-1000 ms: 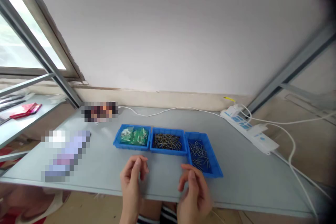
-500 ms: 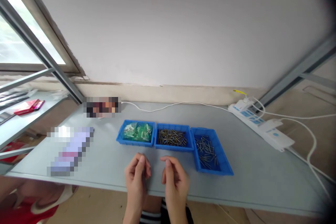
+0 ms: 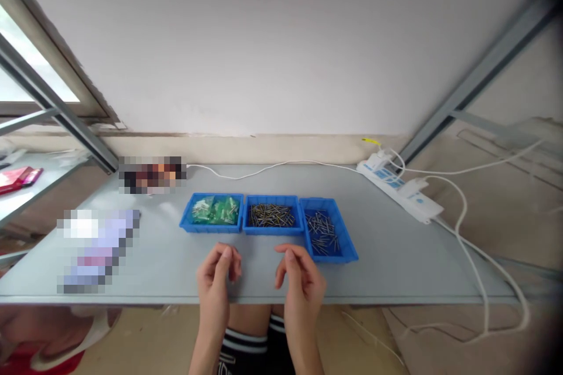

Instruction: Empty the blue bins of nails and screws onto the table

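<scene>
Over the near edge of the grey surface (image 3: 259,275), both hands are hanging side by side, wrists crossing the rim. Left hand (image 3: 214,275): fingers are curling inward, thumb lying close along the index finger; cannot tell whether they are meeting. Right hand (image 3: 304,281): fingers are bending loosely, a gap showing between thumb and fingertips. Between the two hands, a plain strip of surface is running up toward the bins.

Three blue bins are standing in a row just beyond. Left bin (image 3: 211,228) is holding green-and-white packets (image 3: 215,211); middle bin (image 3: 273,231) is holding brass-toned fasteners (image 3: 271,215); right bin (image 3: 348,244) is holding silver-grey fasteners (image 3: 323,231). Neighbouring walls are sitting so close that touching cannot be judged. The right bin is lying lengthwise, its near end reaching closer to the edge than the others; the right hand is hovering just beside that near left corner.

Room to move: surface is opening rightward from the right bin to a white power strip (image 3: 416,202), and leftward to a pixelated violet item (image 3: 101,246) near the left edge. Behind the bins, more surface is stretching back to a white cable (image 3: 237,178), which is trailing along near the wall (image 3: 264,47).
</scene>
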`<act>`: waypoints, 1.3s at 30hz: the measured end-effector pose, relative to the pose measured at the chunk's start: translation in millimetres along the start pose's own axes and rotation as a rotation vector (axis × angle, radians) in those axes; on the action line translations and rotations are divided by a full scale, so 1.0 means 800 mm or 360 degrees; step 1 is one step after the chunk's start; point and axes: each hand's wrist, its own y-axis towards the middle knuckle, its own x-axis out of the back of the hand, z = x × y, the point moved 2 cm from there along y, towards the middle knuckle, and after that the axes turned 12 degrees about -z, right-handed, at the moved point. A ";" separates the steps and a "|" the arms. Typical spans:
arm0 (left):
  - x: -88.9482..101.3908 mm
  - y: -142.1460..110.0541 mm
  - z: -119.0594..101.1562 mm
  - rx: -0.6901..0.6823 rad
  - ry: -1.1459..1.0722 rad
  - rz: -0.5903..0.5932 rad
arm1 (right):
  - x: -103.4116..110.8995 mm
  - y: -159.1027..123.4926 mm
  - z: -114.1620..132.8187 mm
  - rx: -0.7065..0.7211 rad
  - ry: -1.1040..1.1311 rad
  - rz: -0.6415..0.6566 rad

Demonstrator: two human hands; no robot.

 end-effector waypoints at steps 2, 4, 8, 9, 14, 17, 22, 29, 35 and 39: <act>-0.002 -0.001 -0.002 -0.0028 0.0019 0.0017 | 0.010 0.004 0.002 0.0006 -0.0011 -0.0022; -0.006 -0.002 -0.001 -0.0038 0.0026 0.0049 | 0.015 0.006 -0.001 -0.0029 -0.0025 0.0012; -0.017 -0.002 0.003 -0.0061 0.0050 0.0137 | 0.007 0.004 -0.014 -0.0166 -0.0035 0.0319; -0.020 0.000 0.005 -0.0069 0.0067 0.0157 | 0.003 0.004 -0.016 -0.0192 -0.0028 0.0411; -0.039 0.017 0.009 -0.0115 0.0267 0.0185 | -0.018 0.016 -0.014 -0.0192 0.0013 0.0693; -0.049 0.027 0.006 -0.0160 0.0323 0.0116 | -0.027 0.027 -0.012 -0.0193 0.0022 0.0769; -0.044 0.032 0.006 -0.0256 0.0449 0.0193 | -0.033 0.028 -0.024 -0.0226 0.0037 0.0731; -0.007 0.032 0.009 -0.0342 0.0712 0.0218 | -0.023 0.013 -0.039 -0.0279 -0.0024 0.0621; -0.005 0.031 -0.002 -0.0324 0.0684 0.0168 | -0.018 0.016 -0.033 -0.0188 -0.0064 0.0644; -0.011 0.030 0.001 -0.0287 0.0640 0.0184 | -0.011 0.018 -0.032 -0.0147 -0.0133 0.0528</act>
